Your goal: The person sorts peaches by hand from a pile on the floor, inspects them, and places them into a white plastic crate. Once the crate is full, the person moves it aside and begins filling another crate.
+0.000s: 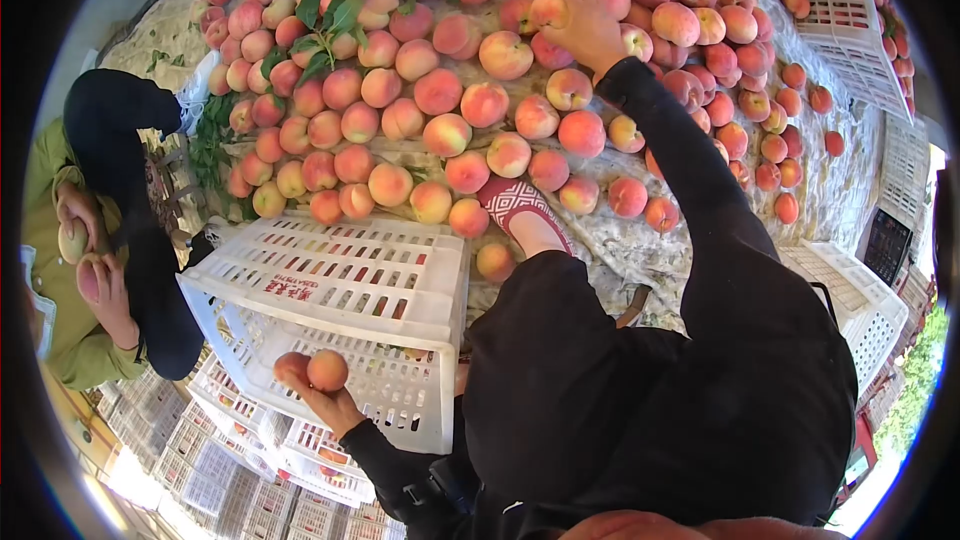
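Many red and yellow peaches lie spread over a pale cloth. At the upper middle, my right hand has its fingers round a peach among the others. Lower left, my left hand holds two peaches in front of the open side of a white slatted crate, which lies tipped with its opening toward me. Red lettering marks the crate's side. A twig with green leaves rests on the peaches at the upper left.
On the left another person sits, a peach in one hand and one in the other. White crates stand at the upper right, right and lower left. My patterned red shoe is among the peaches.
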### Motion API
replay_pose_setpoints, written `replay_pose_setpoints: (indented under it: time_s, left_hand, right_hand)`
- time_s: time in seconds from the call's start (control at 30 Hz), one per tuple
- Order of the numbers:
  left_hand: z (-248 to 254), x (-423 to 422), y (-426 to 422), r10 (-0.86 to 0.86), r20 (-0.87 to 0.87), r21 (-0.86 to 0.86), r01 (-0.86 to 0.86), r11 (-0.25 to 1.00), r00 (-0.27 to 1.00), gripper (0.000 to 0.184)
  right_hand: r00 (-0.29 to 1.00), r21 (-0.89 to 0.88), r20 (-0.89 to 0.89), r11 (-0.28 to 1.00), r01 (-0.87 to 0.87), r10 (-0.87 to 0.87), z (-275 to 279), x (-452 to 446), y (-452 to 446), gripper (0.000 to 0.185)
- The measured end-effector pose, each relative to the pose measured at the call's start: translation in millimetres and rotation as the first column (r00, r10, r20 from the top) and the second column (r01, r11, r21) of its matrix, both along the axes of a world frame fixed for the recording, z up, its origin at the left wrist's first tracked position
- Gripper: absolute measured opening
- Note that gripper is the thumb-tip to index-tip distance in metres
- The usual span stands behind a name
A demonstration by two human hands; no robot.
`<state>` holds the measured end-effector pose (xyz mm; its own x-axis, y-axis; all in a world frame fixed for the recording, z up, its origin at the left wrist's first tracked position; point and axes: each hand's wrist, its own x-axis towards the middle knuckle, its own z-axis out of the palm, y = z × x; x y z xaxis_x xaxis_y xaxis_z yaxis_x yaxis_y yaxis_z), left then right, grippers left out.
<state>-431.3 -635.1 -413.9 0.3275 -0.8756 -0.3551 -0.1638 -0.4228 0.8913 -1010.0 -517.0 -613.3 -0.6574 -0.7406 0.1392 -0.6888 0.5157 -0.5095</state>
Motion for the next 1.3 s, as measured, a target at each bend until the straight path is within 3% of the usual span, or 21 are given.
replay_pose_setpoints:
  time_s: [0.03, 0.07, 0.1, 0.13, 0.2, 0.33, 0.37, 0.4, 0.47, 0.53, 0.67, 0.8, 0.87, 0.93, 1.0, 1.03, 1.07, 1.1, 1.17, 1.23, 1.3]
  left_hand:
    - [-10.0, 10.8, -0.7, -0.006, -0.004, -0.002, 0.006, 1.000, 1.000, 0.067]
    - [-20.5, 19.3, -2.0, 0.057, 0.091, 0.046, -0.062, 0.997, 0.994, 0.064]
    - [-27.6, 20.3, -4.3, 0.112, 0.190, 0.090, -0.131, 0.987, 0.975, 0.061]
    - [-25.1, 3.8, -4.0, 0.100, 0.189, 0.100, -0.120, 0.988, 0.977, 0.061]
    - [-5.0, -53.9, 4.3, -0.101, 0.298, -0.131, 0.146, 0.981, 0.949, 0.054]
    - [25.7, -132.9, 9.3, -0.221, 0.509, -0.361, 0.440, 0.822, 0.832, 0.045]
    - [31.6, -147.8, 12.7, -0.221, 0.505, -0.365, 0.438, 0.822, 0.834, 0.045]
    - [36.4, -160.7, 16.8, -0.265, 0.494, -0.388, 0.483, 0.785, 0.828, 0.045]
    - [34.3, -177.0, 28.3, -0.312, 0.480, -0.414, 0.525, 0.744, 0.820, 0.045]
    - [28.5, -190.2, 40.9, -0.502, 0.281, -0.390, 0.576, 0.719, 0.818, 0.042]
    - [12.8, -223.2, 57.0, -0.607, -0.136, -0.244, 0.568, 0.786, 0.783, 0.039]
    - [9.3, -257.0, 55.3, -0.476, -0.574, 0.004, 0.583, 0.812, 0.666, 0.038]
    - [6.2, -264.4, 54.1, -0.447, -0.624, 0.042, 0.598, 0.800, 0.641, 0.041]
    - [2.3, -271.5, 54.1, -0.447, -0.647, 0.085, 0.641, 0.763, 0.617, 0.044]
    - [-9.2, -272.7, 54.1, -0.486, -0.628, 0.093, 0.678, 0.729, 0.608, 0.052]
    - [-14.0, -276.2, 55.6, -0.414, -0.632, 0.153, 0.629, 0.762, 0.655, 0.053]
    - [-18.1, -278.3, 56.9, -0.340, -0.632, 0.213, 0.577, 0.788, 0.697, 0.053]
    - [-22.6, -277.8, 55.9, -0.343, -0.631, 0.212, 0.579, 0.787, 0.696, 0.053]
    - [-27.3, -273.0, 51.8, -0.241, -0.737, 0.277, 0.608, 0.744, 0.631, 0.054]
    - [-20.6, -268.8, 52.1, -0.199, -0.767, 0.272, 0.590, 0.761, 0.610, 0.054]
    - [-10.8, -266.3, 53.3, -0.152, -0.790, 0.277, 0.568, 0.775, 0.594, 0.053]
  right_hand:
    - [1.000, -0.002, -0.004, 1.000, 0.006, -0.006, 0.5, 10.5, -5.9, 0.065]
    - [0.922, -0.139, 0.376, 0.978, 0.154, -0.092, 4.0, 26.9, -11.8, 0.064]
    - [0.702, -0.205, 0.705, 0.919, 0.338, -0.100, 8.5, 41.5, -16.3, 0.063]
    - [0.702, -0.197, 0.702, 0.917, 0.346, -0.114, 13.7, 54.9, -22.0, 0.063]
    - [0.317, -0.270, 0.940, 0.847, 0.458, 0.128, 22.5, 77.3, -32.7, 0.055]
    - [0.518, -0.528, 0.792, 0.788, 0.316, 0.322, 15.8, 91.4, -26.9, 0.058]
    - [0.879, -0.323, 0.466, 0.944, 0.058, 0.106, 23.1, 83.0, -13.9, 0.063]
    - [0.998, 0.023, -0.051, 0.999, -0.040, 0.041, 27.9, 75.1, -1.7, 0.067]
    - [0.981, 0.142, -0.193, 0.989, 0.043, -0.016, 16.6, 66.9, 11.9, 0.072]
    - [0.994, 0.313, 0.045, 0.947, 0.077, -0.096, -0.8, 60.3, 20.5, 0.069]
    - [0.997, 0.338, -0.002, 0.938, 0.073, -0.077, -27.6, 46.5, -1.2, 0.068]
    - [0.958, 0.244, 0.215, 0.961, 0.133, -0.187, -9.3, 51.8, -0.9, 0.070]
    - [0.915, 0.261, 0.322, 0.952, 0.159, -0.241, 10.5, 64.6, 1.9, 0.070]
    - [0.778, -0.075, 0.604, 0.960, 0.268, -0.170, 26.2, 79.4, 8.4, 0.077]
    - [0.570, -0.223, 0.821, 0.944, 0.244, 0.047, 57.7, 111.2, 12.8, 0.081]
    - [0.498, -0.351, 0.827, 0.931, 0.098, 0.260, 80.6, 126.0, 13.7, 0.078]
    - [0.392, -0.481, 0.799, 0.876, -0.035, 0.455, 96.0, 134.3, 14.5, 0.074]
    - [0.393, -0.483, 0.798, 0.875, -0.033, 0.456, 97.8, 133.6, 16.2, 0.074]
    - [0.711, -0.349, 0.496, 0.864, -0.362, 0.498, 99.9, 131.7, 20.1, 0.062]
    - [0.937, 0.027, 0.305, 0.982, -0.188, 0.171, 78.9, 97.5, 17.9, 0.053]
    - [0.928, 0.385, -0.305, 0.919, -0.087, 0.216, 41.1, 54.8, 25.8, 0.046]
